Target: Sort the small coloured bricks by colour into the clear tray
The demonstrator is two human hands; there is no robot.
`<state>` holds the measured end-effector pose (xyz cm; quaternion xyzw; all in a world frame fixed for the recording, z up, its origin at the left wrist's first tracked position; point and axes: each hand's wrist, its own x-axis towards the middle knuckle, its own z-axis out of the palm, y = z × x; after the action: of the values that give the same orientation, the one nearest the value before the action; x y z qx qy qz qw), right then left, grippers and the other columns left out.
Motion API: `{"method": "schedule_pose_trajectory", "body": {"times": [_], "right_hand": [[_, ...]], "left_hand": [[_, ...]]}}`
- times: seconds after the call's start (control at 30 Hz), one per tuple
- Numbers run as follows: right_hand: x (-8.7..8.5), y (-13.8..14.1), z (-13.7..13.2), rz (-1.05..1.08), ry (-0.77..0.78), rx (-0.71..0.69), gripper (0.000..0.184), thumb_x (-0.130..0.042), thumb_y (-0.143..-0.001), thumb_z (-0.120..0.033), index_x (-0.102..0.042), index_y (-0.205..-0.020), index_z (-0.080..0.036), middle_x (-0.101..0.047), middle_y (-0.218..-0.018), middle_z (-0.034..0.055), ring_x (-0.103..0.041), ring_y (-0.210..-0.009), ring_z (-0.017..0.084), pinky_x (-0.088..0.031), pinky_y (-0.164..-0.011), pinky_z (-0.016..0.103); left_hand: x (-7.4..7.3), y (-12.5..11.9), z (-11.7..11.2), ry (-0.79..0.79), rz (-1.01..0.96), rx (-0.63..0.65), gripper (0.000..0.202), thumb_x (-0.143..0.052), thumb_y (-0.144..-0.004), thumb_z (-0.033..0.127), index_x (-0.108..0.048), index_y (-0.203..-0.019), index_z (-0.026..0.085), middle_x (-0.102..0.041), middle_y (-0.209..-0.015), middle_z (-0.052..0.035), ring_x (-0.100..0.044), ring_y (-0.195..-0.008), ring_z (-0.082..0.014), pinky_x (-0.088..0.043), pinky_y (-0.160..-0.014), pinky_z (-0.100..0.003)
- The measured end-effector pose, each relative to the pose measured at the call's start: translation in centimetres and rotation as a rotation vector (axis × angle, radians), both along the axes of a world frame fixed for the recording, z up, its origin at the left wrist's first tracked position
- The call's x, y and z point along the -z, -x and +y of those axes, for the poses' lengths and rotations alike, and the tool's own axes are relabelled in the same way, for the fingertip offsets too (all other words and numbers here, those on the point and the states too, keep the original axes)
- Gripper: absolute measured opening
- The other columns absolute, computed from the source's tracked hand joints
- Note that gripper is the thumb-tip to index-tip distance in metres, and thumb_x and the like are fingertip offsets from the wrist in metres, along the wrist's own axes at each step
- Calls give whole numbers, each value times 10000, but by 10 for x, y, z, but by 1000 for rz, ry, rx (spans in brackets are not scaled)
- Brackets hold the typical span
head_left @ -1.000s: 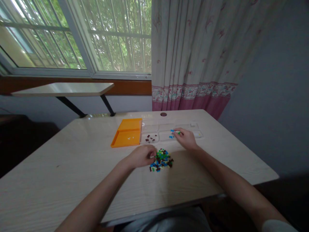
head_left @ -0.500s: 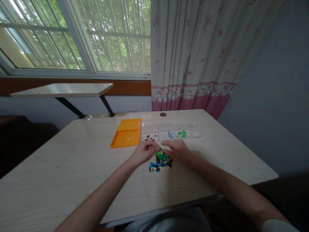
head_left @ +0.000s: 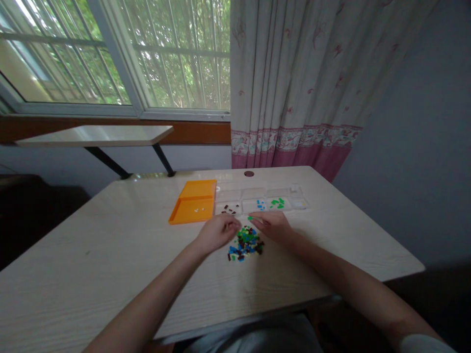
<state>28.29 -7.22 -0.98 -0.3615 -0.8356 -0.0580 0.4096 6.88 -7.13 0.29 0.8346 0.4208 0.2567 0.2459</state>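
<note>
Between the thumb and fingertips of my right hand (head_left: 274,225) is a small green building brick (head_left: 249,217), pinched just above the far side of a mixed pile of tiny bricks (head_left: 246,243). The pile is green, blue, dark brown and pale yellow. My left hand (head_left: 218,231) hovers at the pile's left edge, its fingers curled together; whatever it may hold is hidden. Beyond the hands lies a clear compartment tray (head_left: 253,192). In its near row are brown bricks (head_left: 230,210), blue bricks (head_left: 260,204) and green bricks (head_left: 277,203), each in a separate compartment.
Left of the clear tray, an orange tray (head_left: 193,201) holds a few small white pieces. A raised shelf (head_left: 95,136) on black legs stands at the back left of the table (head_left: 121,255). A curtain (head_left: 294,88) hangs behind.
My right hand has moved slightly up and away from my left, lifting the green brick off the pile's far end. The left hand has barely shifted.
</note>
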Motion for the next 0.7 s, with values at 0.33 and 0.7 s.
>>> {"method": "schedule_pose_trajectory", "body": {"times": [0.33, 0.7], "right_hand": [[-18, -17, 2, 83, -13, 112, 251, -500, -824, -354, -695, -868, -201, -614, -530, -4, -477, -433, 70, -380, -538, 183], [-24, -38, 16, 45, 152, 289, 276, -487, -813, -361, -675, -938, -202, -656, -665, 18, -514, -516, 98, -375, -571, 203]], "left_hand": [[-3, 2, 0, -151, 256, 131, 239, -430, -827, 226, -650, -918, 204, -604, -862, -47, -560, -833, -154, -430, -727, -227], [1, 4, 1, -179, 282, 160, 222, -429, -824, 195, -640, -895, 194, -597, -845, -44, -560, -807, -150, -424, -721, -229]]}}
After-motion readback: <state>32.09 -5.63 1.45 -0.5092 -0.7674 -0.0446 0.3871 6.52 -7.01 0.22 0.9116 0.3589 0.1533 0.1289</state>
